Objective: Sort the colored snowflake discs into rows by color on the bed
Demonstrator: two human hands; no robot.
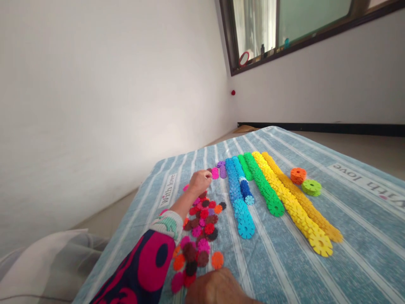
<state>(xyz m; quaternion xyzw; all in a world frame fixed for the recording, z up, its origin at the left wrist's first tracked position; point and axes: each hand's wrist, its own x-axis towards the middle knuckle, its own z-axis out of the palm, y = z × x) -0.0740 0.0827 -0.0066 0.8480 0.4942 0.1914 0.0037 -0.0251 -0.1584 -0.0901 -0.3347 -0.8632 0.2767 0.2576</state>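
Observation:
My left hand (201,181) reaches over the far end of a loose pile of notched plastic discs (209,228) in pink, red, brown, orange and black. Its fingers are curled closed beside a pink disc stack (215,173); what they pinch, if anything, is hidden. Just right of that stands a short purple stack (223,169). My right hand (218,287) is at the bottom edge, near an orange disc (217,260); its fingers are out of sight.
Long overlapping rows of discs lie to the right: light blue (236,190), dark blue (245,189), green (264,188), yellow (287,202) and amber (303,202). Orange (298,175) and lime (311,187) stacks stand beyond them. A striped cloth (363,245) covers the table; a wall (110,84) rises at left.

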